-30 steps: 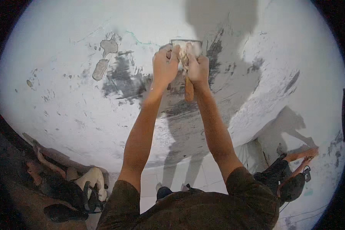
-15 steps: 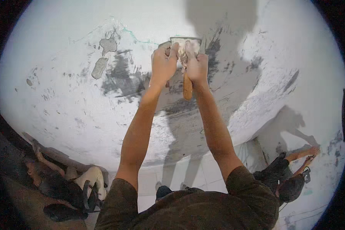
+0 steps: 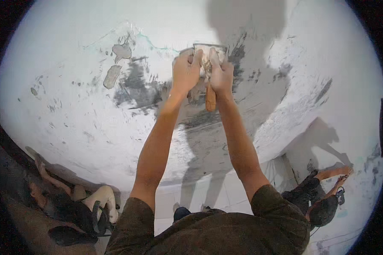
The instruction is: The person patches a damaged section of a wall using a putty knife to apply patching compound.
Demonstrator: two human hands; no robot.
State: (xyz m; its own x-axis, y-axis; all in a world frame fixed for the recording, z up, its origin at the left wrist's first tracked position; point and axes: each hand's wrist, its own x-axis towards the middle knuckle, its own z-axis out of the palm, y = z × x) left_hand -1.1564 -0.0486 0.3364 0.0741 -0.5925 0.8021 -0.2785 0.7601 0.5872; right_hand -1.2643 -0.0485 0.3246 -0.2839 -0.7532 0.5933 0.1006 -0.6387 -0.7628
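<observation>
Both hands were raised against a white plastered wall (image 3: 72,127), pressing a putty knife with a broad metal blade (image 3: 210,49) flat to the surface high up in the view. The left hand (image 3: 186,71) was closed over the blade's left side, its fingers bent onto the metal; the right hand (image 3: 221,74) was clamped over the right side and the neck of the tool, so that the orange-brown wooden handle (image 3: 210,100) hung free below both palms. The blade sat at the upper edge of a patch of grey filler (image 3: 136,87) smeared over the white, with two small grey daubs (image 3: 117,63) to the left of it, well apart from the hands. The step in hand looked like skimming or scraping: both hands bore on the blade to spread or level the grey compound. The next move would probably call for an even stroke across the patch, with steady pressure from both hands and the blade kept at a shallow angle, so that no ridge was left at its corners. Whether the blade carried fresh filler could not be told, for the fingers covered most of it. Below, one person (image 3: 72,208) crouched at the left foot of the wall and another person (image 3: 323,199) bent low at the right, both well apart from the work.
</observation>
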